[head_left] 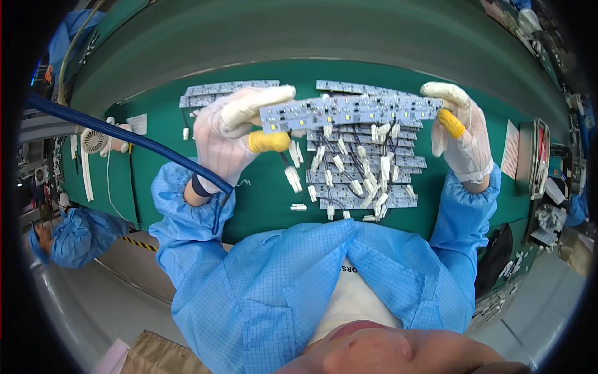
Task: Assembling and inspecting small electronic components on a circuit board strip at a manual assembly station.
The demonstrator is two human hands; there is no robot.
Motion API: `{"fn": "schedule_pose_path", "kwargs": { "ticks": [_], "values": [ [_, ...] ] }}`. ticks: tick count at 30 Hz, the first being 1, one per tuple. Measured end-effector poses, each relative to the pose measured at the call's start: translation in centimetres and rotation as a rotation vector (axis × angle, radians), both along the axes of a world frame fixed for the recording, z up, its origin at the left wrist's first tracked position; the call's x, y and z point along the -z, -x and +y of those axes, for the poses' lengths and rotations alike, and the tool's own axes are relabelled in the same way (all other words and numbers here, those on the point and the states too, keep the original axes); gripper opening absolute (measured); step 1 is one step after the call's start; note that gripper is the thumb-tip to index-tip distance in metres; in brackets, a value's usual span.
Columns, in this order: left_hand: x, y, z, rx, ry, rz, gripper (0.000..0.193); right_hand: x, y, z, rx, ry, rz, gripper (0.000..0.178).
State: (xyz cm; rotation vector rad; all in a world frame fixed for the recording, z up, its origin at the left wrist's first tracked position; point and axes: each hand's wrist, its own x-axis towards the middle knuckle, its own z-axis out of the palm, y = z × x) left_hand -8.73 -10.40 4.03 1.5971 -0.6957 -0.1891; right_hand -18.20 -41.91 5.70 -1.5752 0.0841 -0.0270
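Note:
A long white LED circuit board strip (349, 111) is held up level between my two gloved hands. My left hand (233, 128), in a pale glove with a yellow thumb cover, pinches its left end. At the right end, my right hand (460, 124) grips it the same way between fingers and yellow-covered thumb. A short dark cable with a white connector (293, 178) hangs below the strip near my left hand. Beneath and behind it lie several similar LED strips (408, 163) in rows, with wires and white connectors (367, 181) spread over them.
More strips (232, 88) lie at the back left of the green mat (261, 209). A blue wrist cord (134, 135) runs across from the left to my left wrist. A small white fan (94, 141) stands left, a metal-edged box (532, 159) right. Another person (84, 234) works far left.

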Motion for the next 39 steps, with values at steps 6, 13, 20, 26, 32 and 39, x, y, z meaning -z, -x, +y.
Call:
{"fn": "schedule_pose_path", "kwargs": {
  "ticks": [6,13,20,26,32,39],
  "values": [
    [0.4,-0.1,0.3,-0.049,-0.095,-0.154,0.049,0.2,0.2,0.1,-0.019,-0.005,0.066,0.071],
    [0.0,-0.7,0.5,-0.065,-0.209,-0.344,0.051,0.3,0.3,-0.1,-0.02,0.219,-0.091,0.036],
    [0.1,-0.9,0.4,-0.056,-0.13,-0.22,0.05,0.4,0.3,-0.3,-0.034,0.162,-0.08,0.036],
    [0.1,-0.8,0.2,-0.063,-0.15,-0.305,0.045,0.9,0.2,-0.2,-0.017,0.08,-0.095,0.05],
    [0.8,-0.7,-0.2,-0.022,0.001,0.034,0.053,-0.3,1.3,-0.2,-0.05,0.013,-0.024,0.051],
    [0.7,-2.1,-0.6,-0.039,-0.305,0.023,0.048,-1.4,1.8,0.7,-0.112,-0.07,-0.056,0.06]
  ]
}}
